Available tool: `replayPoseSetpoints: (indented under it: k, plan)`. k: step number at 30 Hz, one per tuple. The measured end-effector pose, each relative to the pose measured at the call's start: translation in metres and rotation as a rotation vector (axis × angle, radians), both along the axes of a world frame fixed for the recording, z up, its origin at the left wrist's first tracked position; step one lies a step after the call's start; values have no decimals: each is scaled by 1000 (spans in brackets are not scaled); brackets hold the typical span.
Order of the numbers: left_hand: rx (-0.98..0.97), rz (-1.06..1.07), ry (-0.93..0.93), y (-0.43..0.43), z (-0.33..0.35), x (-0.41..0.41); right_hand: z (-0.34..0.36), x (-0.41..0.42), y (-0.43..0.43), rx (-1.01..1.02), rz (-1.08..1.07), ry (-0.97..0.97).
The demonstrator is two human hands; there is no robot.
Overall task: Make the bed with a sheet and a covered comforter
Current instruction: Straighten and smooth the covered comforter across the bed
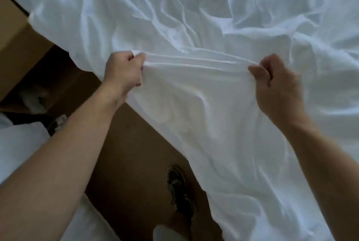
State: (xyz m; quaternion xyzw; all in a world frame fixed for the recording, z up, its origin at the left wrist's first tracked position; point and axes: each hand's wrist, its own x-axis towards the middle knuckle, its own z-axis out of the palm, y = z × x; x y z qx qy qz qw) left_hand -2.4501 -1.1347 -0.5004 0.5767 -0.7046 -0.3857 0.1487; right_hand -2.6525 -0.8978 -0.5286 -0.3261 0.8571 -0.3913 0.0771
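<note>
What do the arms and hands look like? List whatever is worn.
The left hand and right hand wear no gloves. No watch or band shows at either wrist. The left forearm and right forearm are uncovered to the frame edge, so no sleeve is in view. Rings: none seen, though the picture is soft.
</note>
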Motion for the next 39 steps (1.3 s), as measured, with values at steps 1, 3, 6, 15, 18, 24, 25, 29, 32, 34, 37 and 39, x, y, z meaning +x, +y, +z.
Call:
replayPoseSetpoints:
  k: [1, 3, 6, 15, 18, 24, 25, 29, 32, 34, 37, 39]
  plan:
    - [-85, 20, 86, -15, 10, -13, 3, -7, -6, -19, -118, 58]
    - [-152, -123, 164, -39, 17, -42, -11, -22, -27, 141, -253, 13]
    - [29, -854, -317, -44, 0, -66, -49, -25, -54, 643, -127, -195]
    - [-259, -1316, -920, -28, -60, -47, -37, 54, -74, 519, -53, -39]
    - [83, -1490, -994, -40, -36, -55, -42, 113, -72, 718, 299, -65]
    - [448, -1264, -654, -111, -17, -42, -45, 97, -104, 1156, 787, -384]
    - [270, -1139, -579, -141, -18, -44, -36, 90, -116, 1200, 856, -478]
    - [-352, -868, -1042, -273, -35, -30, 2, 72, -203, 749, 545, -628]
    - [29, -921, -1073, -316, -74, -13, -15, 70, -306, 542, 138, -150]
    - [106, -1158, -1065, -327, -91, -3, -51, 78, -367, 704, 114, -100]
    - [189, -1297, -947, -368, -75, -10, -107, 96, -407, 816, 185, 5]
    - [-17, -1162, -808, -410, -65, -17, -106, 88, -413, 740, 175, -28]
